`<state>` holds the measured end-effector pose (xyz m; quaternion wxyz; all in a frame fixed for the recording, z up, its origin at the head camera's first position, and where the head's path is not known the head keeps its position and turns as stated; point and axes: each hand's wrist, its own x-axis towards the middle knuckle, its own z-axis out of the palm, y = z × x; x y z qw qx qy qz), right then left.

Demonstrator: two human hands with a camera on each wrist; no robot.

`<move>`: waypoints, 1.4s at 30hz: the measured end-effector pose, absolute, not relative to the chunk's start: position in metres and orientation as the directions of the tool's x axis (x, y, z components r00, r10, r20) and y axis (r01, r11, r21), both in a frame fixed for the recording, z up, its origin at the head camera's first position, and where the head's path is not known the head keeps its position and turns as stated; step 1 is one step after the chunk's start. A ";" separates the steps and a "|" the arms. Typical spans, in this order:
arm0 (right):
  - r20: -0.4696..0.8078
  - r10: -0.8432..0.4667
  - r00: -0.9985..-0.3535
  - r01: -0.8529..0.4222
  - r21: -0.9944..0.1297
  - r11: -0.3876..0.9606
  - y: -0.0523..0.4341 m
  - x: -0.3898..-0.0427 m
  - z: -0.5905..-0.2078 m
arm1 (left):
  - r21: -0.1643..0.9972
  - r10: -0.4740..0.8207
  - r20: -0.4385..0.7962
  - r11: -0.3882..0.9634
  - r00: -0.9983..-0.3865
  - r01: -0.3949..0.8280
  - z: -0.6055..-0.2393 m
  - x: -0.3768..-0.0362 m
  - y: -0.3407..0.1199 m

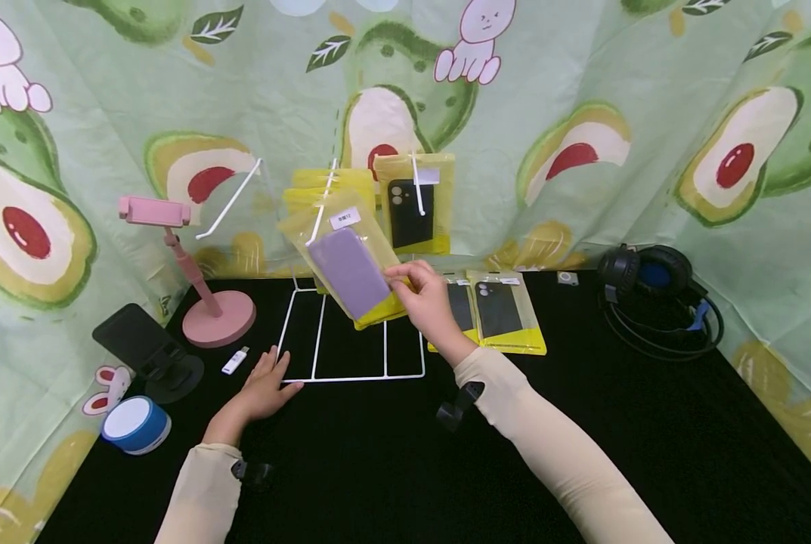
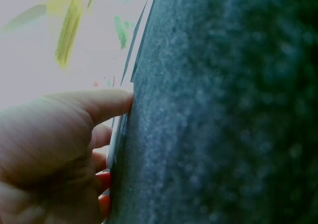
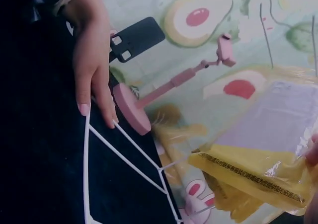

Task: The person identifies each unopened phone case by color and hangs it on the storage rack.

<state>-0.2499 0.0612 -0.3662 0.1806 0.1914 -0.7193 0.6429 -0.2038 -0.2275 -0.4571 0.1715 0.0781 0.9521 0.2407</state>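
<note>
My right hand (image 1: 428, 298) pinches the lower right edge of a purple phone case in a clear-and-yellow packet (image 1: 351, 272). That packet tilts at the front of the middle hook of a white wire rack (image 1: 351, 378), with more yellow packets (image 1: 299, 198) behind it. In the right wrist view, the packet's yellow bottom strip (image 3: 248, 177) carries dark printing. My left hand (image 1: 262, 389) rests with spread fingers at the rack base's front left corner; its thumb (image 2: 114, 102) reaches the wire in the left wrist view. A packaged black phone case (image 1: 405, 227) hangs from the right hook.
Two packaged dark phone cases (image 1: 500, 310) lie right of the rack. At left stand a pink phone stand (image 1: 221, 317), a black phone-like device on a stand (image 1: 140, 347), a white USB stick (image 1: 235, 360) and a blue-and-white round object (image 1: 136, 425). Headphones (image 1: 677, 276) lie far right.
</note>
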 end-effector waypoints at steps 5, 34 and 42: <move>0.479 -0.057 -0.876 -0.483 -0.867 0.120 0.052 -0.258 -0.376 | 0.482 0.236 -0.281 0.873 -0.930 0.076 -0.459 -0.203 -0.228; 0.190 -0.168 -0.967 -0.248 -0.855 0.455 0.176 -0.256 -0.431 | 0.485 0.221 -0.308 0.873 -0.925 0.047 -0.457 -0.203 -0.227; 0.028 0.004 -1.000 -0.022 -0.844 0.536 0.254 -0.273 -0.438 | 0.481 0.226 -0.308 0.875 -0.924 0.054 -0.456 -0.203 -0.228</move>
